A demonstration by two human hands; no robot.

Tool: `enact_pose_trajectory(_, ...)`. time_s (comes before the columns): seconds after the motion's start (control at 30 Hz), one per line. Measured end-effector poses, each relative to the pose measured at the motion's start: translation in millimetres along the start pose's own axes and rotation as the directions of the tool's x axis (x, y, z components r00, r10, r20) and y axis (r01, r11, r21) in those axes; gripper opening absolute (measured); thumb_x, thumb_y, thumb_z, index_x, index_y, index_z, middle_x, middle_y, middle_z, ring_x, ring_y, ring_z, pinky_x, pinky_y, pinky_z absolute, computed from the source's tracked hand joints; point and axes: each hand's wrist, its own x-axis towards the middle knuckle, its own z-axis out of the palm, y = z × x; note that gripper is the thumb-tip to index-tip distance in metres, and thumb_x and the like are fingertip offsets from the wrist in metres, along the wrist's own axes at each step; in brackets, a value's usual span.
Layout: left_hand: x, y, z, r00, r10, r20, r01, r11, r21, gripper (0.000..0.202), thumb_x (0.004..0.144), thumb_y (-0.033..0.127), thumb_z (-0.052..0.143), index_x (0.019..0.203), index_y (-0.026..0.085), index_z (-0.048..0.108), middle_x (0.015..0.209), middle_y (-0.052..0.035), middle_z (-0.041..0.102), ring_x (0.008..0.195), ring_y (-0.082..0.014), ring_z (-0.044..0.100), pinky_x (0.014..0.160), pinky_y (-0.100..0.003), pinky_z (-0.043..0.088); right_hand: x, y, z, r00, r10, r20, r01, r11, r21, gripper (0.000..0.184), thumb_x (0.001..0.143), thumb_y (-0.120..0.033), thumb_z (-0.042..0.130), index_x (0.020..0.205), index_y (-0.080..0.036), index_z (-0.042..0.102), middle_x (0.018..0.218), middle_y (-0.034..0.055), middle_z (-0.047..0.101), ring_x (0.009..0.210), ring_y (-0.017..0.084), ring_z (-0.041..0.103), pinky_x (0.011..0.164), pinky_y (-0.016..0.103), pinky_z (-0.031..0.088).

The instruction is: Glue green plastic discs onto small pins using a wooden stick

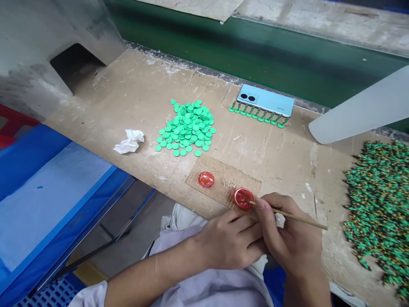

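While the right grip [292,234] pinches a brush [300,219] (left [228,243] unclear), dishes [243,189] hold red paint [206,179].

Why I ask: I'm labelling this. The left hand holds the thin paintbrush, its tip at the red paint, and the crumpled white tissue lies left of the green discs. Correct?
Wrong hand: the head view shows the right hand holding the thin paintbrush, tip at the red paint. The rest stands.

- Bench [96,111]: brown top, scuffed, whitish marks throughout.
- Rear panel [179,47]: dark green, running behind bench.
- Upper ledge [287,17]: pale, stained.
- Left partition [28,38]: grey, smudged; dark opening [76,64] at base.
- Adjacent table [54,200]: blue-covered, metal-framed.
- Floor [111,256]: grey, partly visible.
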Motion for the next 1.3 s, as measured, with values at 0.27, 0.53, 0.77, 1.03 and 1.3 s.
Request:
enact_pose_trajectory(0.27, -3, 1, 3.3, 1.000, 0.004, -0.024, -0.004, 1.000, 0.002, 0.013, 0.096, 0.020, 0.065, 0.095, 0.016, 0.077, 0.110, -0.0084, 0.078, 0.103, -0.0244, 0.070, 0.092, -0.037, 0.057, 0, -2, 1, 0.999, 0.023, 0.028, -0.023, 0.999, -0.027, 0.013, 0.109, -0.025, 0.055, 0.097, -0.023, 0.060, 0.075, -0.0058, 0.069, 0.057, 0.006, 0.065, 0.056, 0.015, 0.049)
enact_pose_trajectory(0.53, -1, 1, 1.1, 1.000, 0.002, -0.004, -0.002, 1.000, 0.011, 0.014, 0.098, 0.021, 0.063, 0.092, 0.017, 0.076, 0.106, -0.0073, 0.077, 0.102, -0.0223, 0.068, 0.089, -0.036, 0.056, -4, 0, -1, 1.000, 0.022, 0.012, -0.023, 0.999, 0.033, 0.010, 0.106, -0.022, 0.058, 0.096, -0.023, 0.061, 0.075, -0.0045, 0.069, 0.058, 0.007, 0.065, 0.057, 0.018, 0.050)
enact_pose_trajectory(0.77, -2, 4, -1.7, 0.998, -0.043, 0.054, 0.043, 0.999, -0.003, 0.010, 0.098, 0.021, 0.066, 0.097, 0.020, 0.076, 0.098, 0.0008, 0.076, 0.086, -0.0155, 0.065, 0.070, -0.034, 0.049, -22, -13, -21, 0.910, 0.214, -0.354, -0.124, 0.958, 0.259, 0.012, 0.100, -0.025, 0.068, 0.090, -0.019, 0.068, 0.074, 0.0018, 0.068, 0.062, 0.017, 0.065, 0.056, 0.033, 0.050)
enact_pose_trajectory(1.03, 0, 1, -7.0, 0.990, -0.015, 0.143, 0.017, 1.000, -0.009, 0.018, 0.098, 0.022, 0.071, 0.115, 0.018, 0.075, 0.115, -0.0008, 0.078, 0.097, -0.0161, 0.066, 0.082, -0.034, 0.048, -61, 18, -33, 0.829, 0.234, -0.507, -0.108, 0.958, 0.266, 0.035, 0.103, -0.032, 0.066, 0.071, -0.017, 0.061, 0.057, -0.0022, 0.056, 0.048, 0.014, 0.058, 0.044, 0.029, 0.043)
enact_pose_trajectory(1.3, 1, 1, -7.1, 0.989, -0.015, 0.150, 0.018, 1.000, -0.019, 0.018, 0.098, 0.020, 0.069, 0.115, 0.019, 0.076, 0.114, -0.0006, 0.079, 0.097, -0.0168, 0.066, 0.081, -0.035, 0.047, -86, 19, -18, 0.842, 0.232, -0.488, -0.118, 0.961, 0.252, 0.033, 0.104, -0.024, 0.061, 0.072, -0.018, 0.059, 0.058, -0.0021, 0.056, 0.050, 0.013, 0.059, 0.047, 0.028, 0.049)
